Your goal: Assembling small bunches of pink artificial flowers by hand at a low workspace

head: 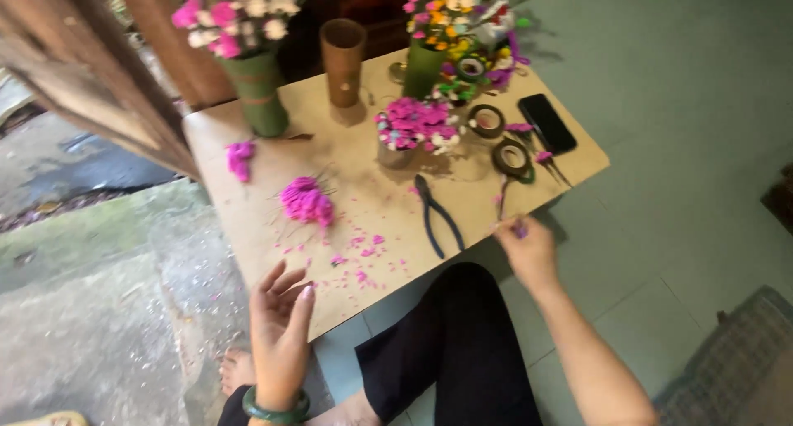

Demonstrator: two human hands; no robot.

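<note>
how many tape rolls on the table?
3 clearly: one tape roll beside the phone, one nearer the right hand, one among the flowers at the back. More may be hidden there.

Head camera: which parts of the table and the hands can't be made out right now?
- Right hand: fingers blurred; the tiny purple piece there is too small to identify.
- Flower bunches in the green vases: tops cut off by the upper edge.
- Left hand: open, palm side hidden from the head view.

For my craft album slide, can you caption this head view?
Seated at a low table, right hand pinching a purple flower stem beside pliers, left hand open.
</note>
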